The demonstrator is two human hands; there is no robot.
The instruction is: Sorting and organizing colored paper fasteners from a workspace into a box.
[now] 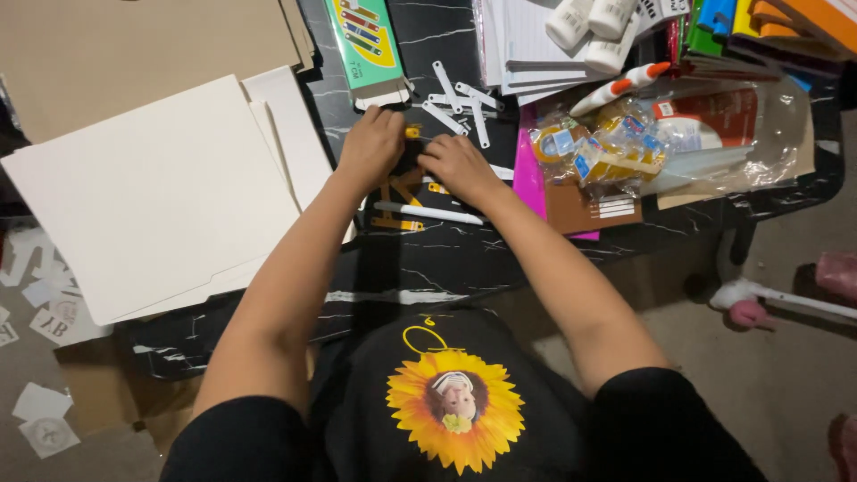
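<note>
**Both hands on a small dark piece, paper parts all around**

I see a black marbled table (446, 259), glossy and hard. On its left lies a big matte white card sheet (152, 196), flat and uncut as far as I can tell. Crinkly clear bags of tape rolls (607, 147) sit to the right. Several cut white strips (460, 103) lie above my hands, so some cutting looks done. A slim white pen (428, 212) rests nearby. My left hand (370, 147) and right hand (457, 165) pinch a small dark piece with yellow bits (412, 152) between them, fingers closed narrowly; I can't make out its shape.

Black marble-look table (464, 263) standing on tan floor (786, 375); paper scraps (40, 402) lying scattered at left.
</note>
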